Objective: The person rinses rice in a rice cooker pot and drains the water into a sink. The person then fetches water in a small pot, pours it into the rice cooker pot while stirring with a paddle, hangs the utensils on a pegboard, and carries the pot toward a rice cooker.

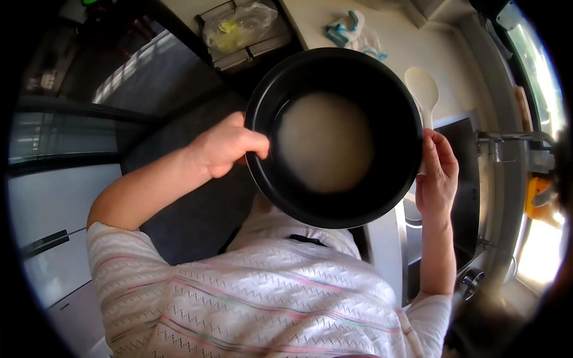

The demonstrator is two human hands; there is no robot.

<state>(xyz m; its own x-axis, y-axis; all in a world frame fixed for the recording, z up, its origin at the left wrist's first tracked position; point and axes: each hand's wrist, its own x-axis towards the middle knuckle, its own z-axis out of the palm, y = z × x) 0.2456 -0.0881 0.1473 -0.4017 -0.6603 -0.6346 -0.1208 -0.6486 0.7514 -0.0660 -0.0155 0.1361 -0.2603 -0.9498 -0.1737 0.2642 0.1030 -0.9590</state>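
A round black inner pot (394,119) of a rice cooker is held up in front of my body, its mouth facing the camera. Pale rice (326,142) lies in the bottom, looking cloudy as if in water. My left hand (224,145) grips the pot's left rim, the thumb over the edge and the other fingers partly hidden behind. On the opposite side, my right hand (437,170) is closed on the rim. It also pins a whitish rice paddle (422,88) against the pot, with the paddle's head pointing away from me.
A sink (459,185) with a faucet (516,137) is on the right beside a window. A white and teal cloth (355,36) lies on the counter (388,15). At the upper left, a clear plastic bag (239,27) hangs by the counter edge; white cabinets (65,197) stand left.
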